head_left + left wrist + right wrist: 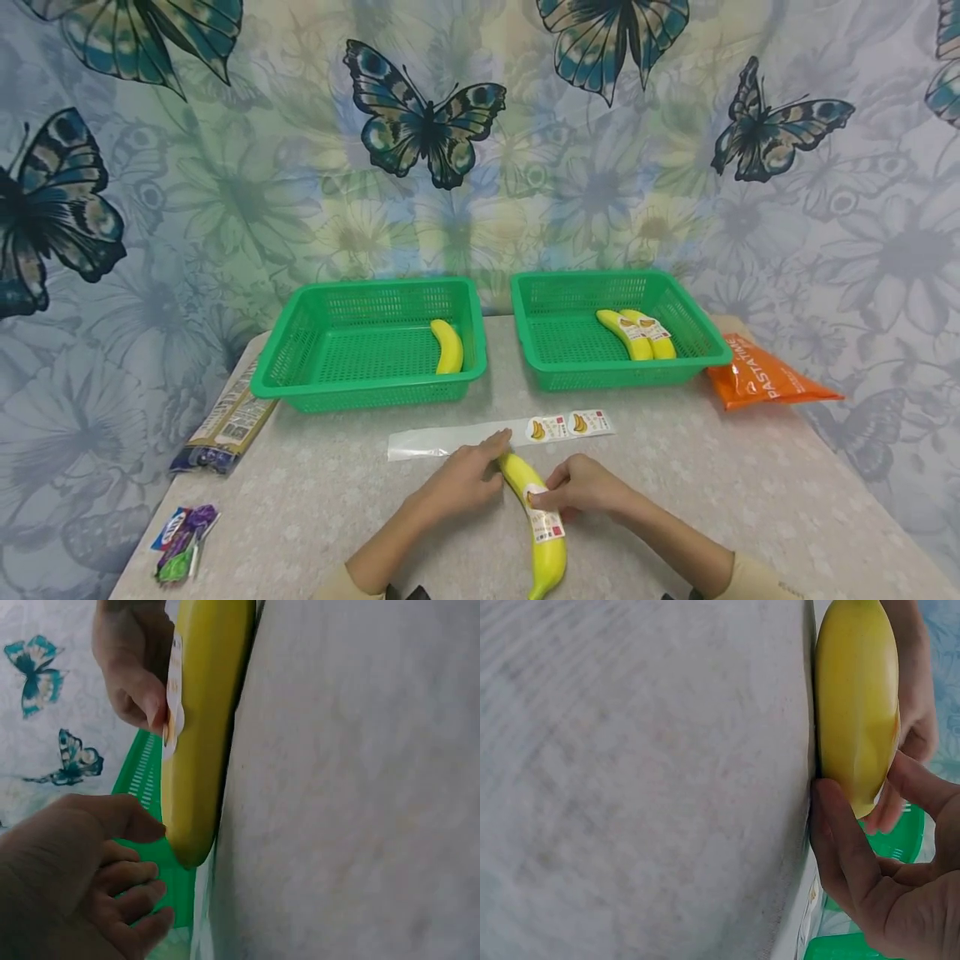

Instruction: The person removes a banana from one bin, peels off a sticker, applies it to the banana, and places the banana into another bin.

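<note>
The banana (551, 557) lies on the pale table (300, 500) at the lower centre of the head view, its far end towards the middle of the frame. A printed label (549, 527) sits along its upper side.

The left hand (461, 482) is at the banana's far end. The left wrist view shows its thumb touching the banana there, the remaining fingers loosely bent and set apart from the thumb. The right hand (591, 488) grips the banana from the right of the frame: thumb on the label, fingers against the banana's side.

Just beyond the left hand lies a backing strip (423, 443) bearing two labels at its right end. At centre left stands a green basket (375, 393) containing one banana without a visible label; at centre right, a second green basket (615, 377) contains two labelled bananas side by side. An orange packet (772, 377) lies at the right, a brown packet (228, 421) at the left, and small colourful wrapped items (186, 542) at the lower left.
</note>
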The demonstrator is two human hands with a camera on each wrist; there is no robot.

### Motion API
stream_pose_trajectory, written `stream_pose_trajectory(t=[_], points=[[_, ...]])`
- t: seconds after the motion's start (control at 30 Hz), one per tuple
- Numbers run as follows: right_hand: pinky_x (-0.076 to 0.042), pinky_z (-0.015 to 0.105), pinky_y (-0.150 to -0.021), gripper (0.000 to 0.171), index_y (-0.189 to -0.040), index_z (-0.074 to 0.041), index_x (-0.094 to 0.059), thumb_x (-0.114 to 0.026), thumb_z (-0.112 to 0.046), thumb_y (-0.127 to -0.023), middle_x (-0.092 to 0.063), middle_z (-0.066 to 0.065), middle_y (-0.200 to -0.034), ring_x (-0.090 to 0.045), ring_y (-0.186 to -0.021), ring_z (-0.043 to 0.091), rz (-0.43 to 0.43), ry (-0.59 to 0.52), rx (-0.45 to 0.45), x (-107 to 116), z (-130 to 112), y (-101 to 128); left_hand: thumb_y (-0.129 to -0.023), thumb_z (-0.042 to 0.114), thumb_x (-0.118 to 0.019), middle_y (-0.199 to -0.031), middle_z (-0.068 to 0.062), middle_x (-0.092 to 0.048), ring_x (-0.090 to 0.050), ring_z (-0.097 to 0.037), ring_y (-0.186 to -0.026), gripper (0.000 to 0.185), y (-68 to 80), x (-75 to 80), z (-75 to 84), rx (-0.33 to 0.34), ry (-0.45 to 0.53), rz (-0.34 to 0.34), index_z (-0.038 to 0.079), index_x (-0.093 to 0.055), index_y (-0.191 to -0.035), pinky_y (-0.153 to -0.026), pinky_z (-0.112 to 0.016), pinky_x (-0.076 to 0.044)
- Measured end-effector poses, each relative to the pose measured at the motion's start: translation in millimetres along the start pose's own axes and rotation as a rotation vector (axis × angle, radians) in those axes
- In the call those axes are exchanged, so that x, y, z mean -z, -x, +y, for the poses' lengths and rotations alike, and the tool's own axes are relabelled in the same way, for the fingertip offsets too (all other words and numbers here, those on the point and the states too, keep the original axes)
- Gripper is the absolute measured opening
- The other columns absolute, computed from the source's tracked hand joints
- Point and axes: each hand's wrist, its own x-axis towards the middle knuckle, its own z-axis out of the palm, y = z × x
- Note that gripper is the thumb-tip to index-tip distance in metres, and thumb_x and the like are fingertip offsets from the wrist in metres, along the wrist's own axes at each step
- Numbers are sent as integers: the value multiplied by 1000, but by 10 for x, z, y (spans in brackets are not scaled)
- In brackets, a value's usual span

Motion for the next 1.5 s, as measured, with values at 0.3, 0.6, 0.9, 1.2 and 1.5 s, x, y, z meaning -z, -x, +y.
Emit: stream_pose_trajectory(t=[0.3, 0.6, 0.9, 1.2, 1.5], points=[[-44, 23, -53, 30, -80, -7, -74, -80, -36, -78, -67, -3, -67, -57, -59, 10, -36, -58, 39, 5, 14, 10, -96, 33, -58, -159, -16, -27, -26, -31, -148, 73, -628, 188, 145, 91, 187, 98, 1, -26, -153, -120, -47, -27], [-42, 22, -51, 30, -75, -8, -75, -81, -37, -77, -64, -5, -61, -53, -56, 9, -23, -42, 59, 22, 16, 17, -99, 47, -49, -164, -16, -7, -1, -35, -152, 85, -1424, 276, 302, 216, 176, 155, 2, -6, -156, -123, -53, -12], [-44, 22, -51, 29, -79, -6, -71, -84, -31, -72, -64, -1, -65, -55, -56, 10, 2, -10, 72, -30, 25, 69, -99, 57, -39, -166, -6, 0, -7, -35, -152, 84, -1746, 96, 245, 337, 136, 212, 8, -3, -158, -117, -61, -24], [-40, 22, -51, 25, -76, -7, -72, -86, -28, -69, -63, -2, -64, -52, -56, 9, -46, 12, 37, 105, 130, 185, -86, 64, -58, -164, 4, 17, -26, -41, -146, 109, -1720, 24, 219, 319, 295, 158, 10, 5, -157, -114, -65, -27], [-53, 28, -55, 30, -86, -2, -72, -86, -22, -69, -68, 2, -73, -61, -64, 12, -48, -22, 36, 488, 166, 293, -82, 58, -68, -165, 1, 15, -22, -38, -148, 114, -1703, 41, 210, 309, 357, 185, 10, 4, -157, -115, -64, -26]])
